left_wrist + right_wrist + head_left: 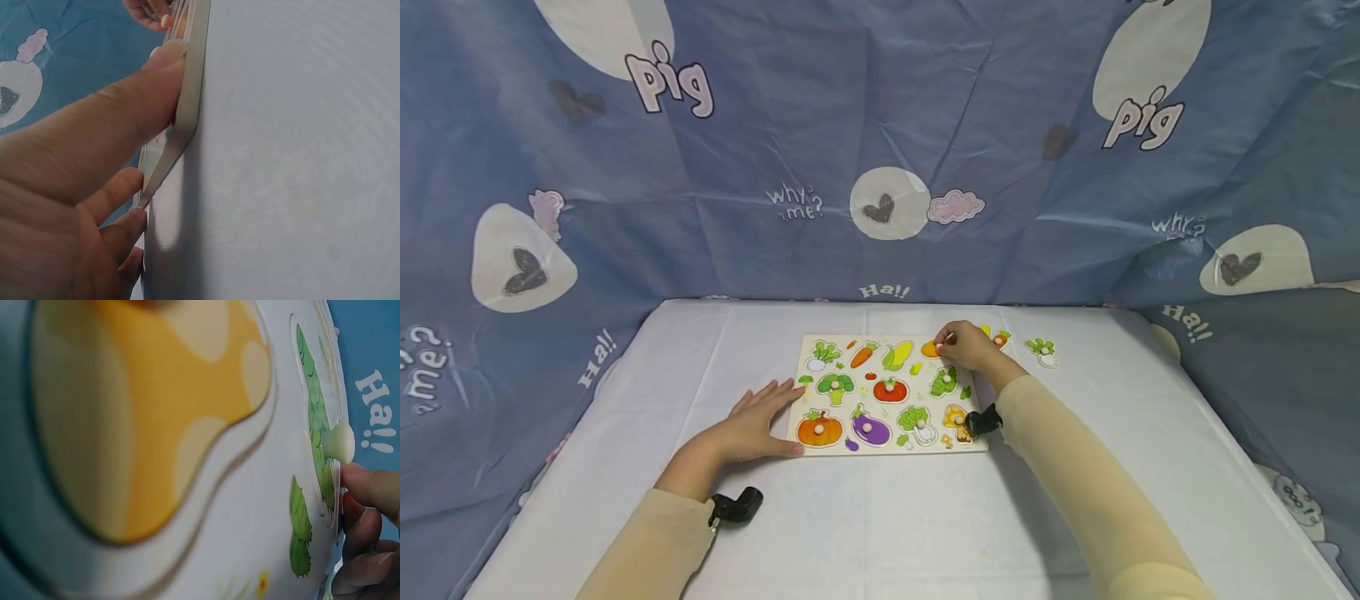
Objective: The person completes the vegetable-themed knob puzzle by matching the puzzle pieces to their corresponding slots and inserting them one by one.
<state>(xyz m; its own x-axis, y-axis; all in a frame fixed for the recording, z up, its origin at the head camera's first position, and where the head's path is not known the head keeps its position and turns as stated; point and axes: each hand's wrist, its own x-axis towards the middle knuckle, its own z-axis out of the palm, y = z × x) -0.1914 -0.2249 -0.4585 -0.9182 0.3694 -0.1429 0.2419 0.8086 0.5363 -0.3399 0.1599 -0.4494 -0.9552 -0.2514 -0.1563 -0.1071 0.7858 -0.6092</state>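
A wooden vegetable puzzle board (850,398) lies on the white table. My left hand (760,421) rests at its left edge, fingers spread and fairly straight, thumb (125,112) against the near corner. At the board's far right corner my right hand (967,346) pinches an orange puzzle piece (930,350) by its knob; fingers partly hide the piece. Knobbed pieces sit in the board: a broccoli (835,387), tomato (890,389), pumpkin (818,428), eggplant (871,427), leafy cabbage (917,423), mushroom (956,421) and green vegetable (943,381) close below the right hand.
Beyond the board's right side lie a turnip piece (1042,351) and a carrot piece (1001,339), with a yellow piece (985,331) partly behind the right hand. A printed blue cloth (820,258) hangs behind and around the white table (865,525).
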